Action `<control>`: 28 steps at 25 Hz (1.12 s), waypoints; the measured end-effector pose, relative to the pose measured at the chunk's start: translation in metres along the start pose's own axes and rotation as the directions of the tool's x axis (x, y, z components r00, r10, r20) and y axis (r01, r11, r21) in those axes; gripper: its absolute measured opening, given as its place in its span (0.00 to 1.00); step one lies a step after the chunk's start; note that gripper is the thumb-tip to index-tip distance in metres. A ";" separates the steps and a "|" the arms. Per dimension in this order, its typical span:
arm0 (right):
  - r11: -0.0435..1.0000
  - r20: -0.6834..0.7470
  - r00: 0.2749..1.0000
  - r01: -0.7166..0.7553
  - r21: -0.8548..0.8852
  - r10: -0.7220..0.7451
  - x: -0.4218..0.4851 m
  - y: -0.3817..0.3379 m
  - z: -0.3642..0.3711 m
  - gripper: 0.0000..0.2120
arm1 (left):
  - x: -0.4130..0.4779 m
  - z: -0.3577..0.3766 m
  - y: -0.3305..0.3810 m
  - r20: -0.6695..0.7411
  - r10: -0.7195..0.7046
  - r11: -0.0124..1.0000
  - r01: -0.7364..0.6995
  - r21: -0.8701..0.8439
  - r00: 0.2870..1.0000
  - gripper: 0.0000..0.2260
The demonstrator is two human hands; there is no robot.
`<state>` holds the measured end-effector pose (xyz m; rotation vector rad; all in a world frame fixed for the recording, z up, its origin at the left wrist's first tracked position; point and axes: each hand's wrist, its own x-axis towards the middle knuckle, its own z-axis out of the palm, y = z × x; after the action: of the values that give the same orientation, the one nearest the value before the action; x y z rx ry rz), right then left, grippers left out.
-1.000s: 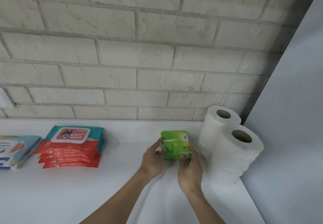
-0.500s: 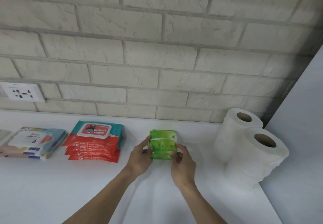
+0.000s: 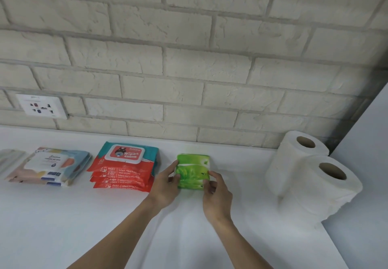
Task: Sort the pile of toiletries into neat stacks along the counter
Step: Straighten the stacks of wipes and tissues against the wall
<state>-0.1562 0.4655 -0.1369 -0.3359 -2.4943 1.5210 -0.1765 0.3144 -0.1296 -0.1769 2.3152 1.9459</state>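
Hands on the green tissue stack [image 3: 193, 171]: our left hand [image 3: 165, 184] grips its left side, thumb on the near top edge, while our right hand [image 3: 217, 195] pinches the near right corner. The stack sits on the white counter [image 3: 84, 216], between the red wipes stack [image 3: 123, 166] and the two paper rolls [image 3: 310, 176], touching neither. Step in hand looks like squaring up these green packs. We would do well to press both sides inward evenly, so the soft packs line up edge to edge, then set the back edge parallel to the brick wall [image 3: 189, 58]. Gap to the red wipes should roughly match the gap between those and the pale wipes stack [image 3: 50, 165] further left. Glossy wrappers probably slide; we should let go gently.
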 end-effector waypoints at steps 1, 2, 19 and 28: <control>1.000 0.002 1.000 -0.007 0.001 0.007 0.000 0.000 0.000 0.11 | -0.001 0.000 0.001 0.008 -0.003 1.000 0.003 -0.006 1.000 0.22; 1.000 0.007 1.000 -0.015 0.006 0.015 -0.001 -0.001 0.000 0.11 | -0.001 0.000 0.002 0.011 -0.006 1.000 0.006 -0.007 1.000 0.21; 0.955 -0.100 0.991 -0.057 0.291 0.089 -0.056 -0.020 -0.111 0.10 | -0.068 0.054 0.070 -0.077 0.192 0.971 -0.177 0.162 0.978 0.18; 0.933 -0.232 0.960 -0.069 0.353 0.158 -0.087 0.000 -0.187 0.09 | -0.105 0.135 0.093 0.132 0.213 0.967 -0.229 0.116 0.968 0.21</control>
<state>-0.0199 0.5982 -0.0574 -0.5853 -1.9988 1.7897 -0.0864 0.4647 -0.0454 0.2127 2.4626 1.8304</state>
